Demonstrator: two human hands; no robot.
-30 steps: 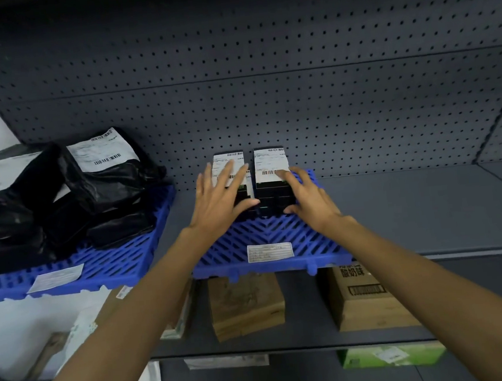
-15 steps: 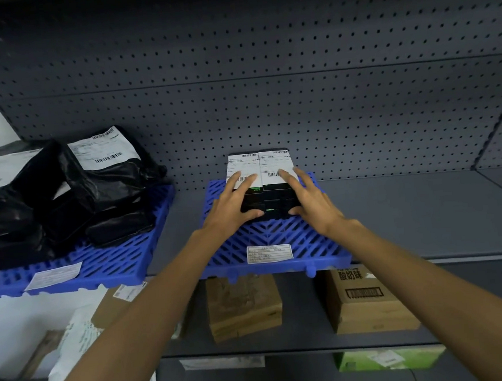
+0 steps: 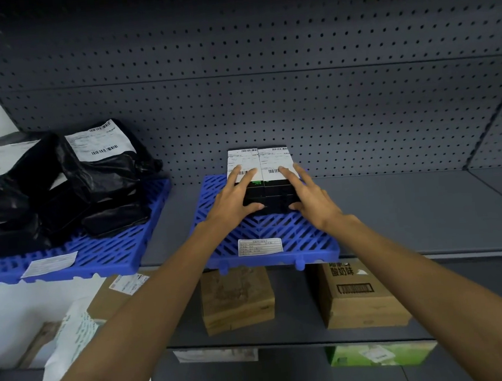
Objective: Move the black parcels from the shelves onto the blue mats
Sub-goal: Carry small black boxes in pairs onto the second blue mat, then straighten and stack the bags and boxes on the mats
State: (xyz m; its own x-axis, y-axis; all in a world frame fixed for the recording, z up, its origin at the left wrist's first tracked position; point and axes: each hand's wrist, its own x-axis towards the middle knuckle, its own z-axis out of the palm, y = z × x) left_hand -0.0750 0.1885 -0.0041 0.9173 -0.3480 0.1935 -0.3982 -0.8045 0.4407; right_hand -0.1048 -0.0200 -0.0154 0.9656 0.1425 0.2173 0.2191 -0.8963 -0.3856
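Bags (image 3: 61, 188): are piled on the left mat (image 3: 112, 254).
Left hand (image 3: 232, 201): is laid on the left box (image 3: 239, 161), fingers spread straight, thumb pressed to its front.
Right box (image 3: 272, 158): is set touching the left box, on the middle mat (image 3: 309, 243).
Right hand (image 3: 314, 200): is laid on the right box, fingers spread.

Left hand (image 3: 232, 204) and right hand (image 3: 313, 200) on two black parcels (image 3: 278, 194) (side by side) atop blue mat (image 3: 277, 228).
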